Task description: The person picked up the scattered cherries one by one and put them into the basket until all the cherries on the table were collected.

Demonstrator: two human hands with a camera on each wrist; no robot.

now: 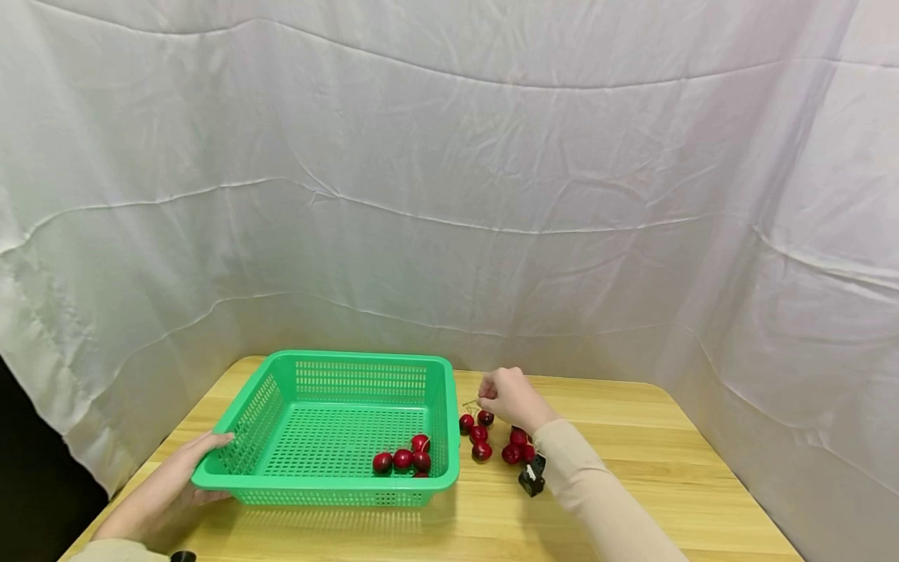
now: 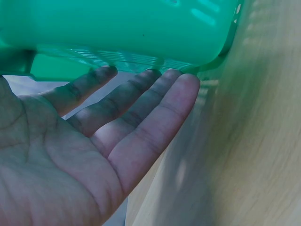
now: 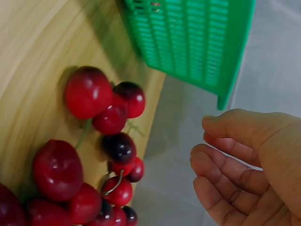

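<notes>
A green plastic basket [image 1: 325, 494] with slotted walls stands on the table, several dark red cherries [image 1: 403, 459] in its near right corner. My left hand [image 1: 172, 478] holds its left side near the front corner, thumb over the rim. In the left wrist view the other fingers [image 2: 153, 127] lie fairly straight, tips at the outer wall. To the right of the basket, my right hand [image 1: 516, 398] hovers above loose cherries [image 1: 481, 451]. Its fingers [image 3: 225, 176] are loosely curled, with nothing visible between them and the thumb. Some cherries carry green stems [image 3: 84, 133].
More cherries [image 1: 511, 453] are grouped beside the right wrist, where a small black camera [image 1: 532, 476] is worn. The wooden table [image 1: 653, 453] ends at a pale fabric curtain [image 1: 449, 195] at the back and sides.
</notes>
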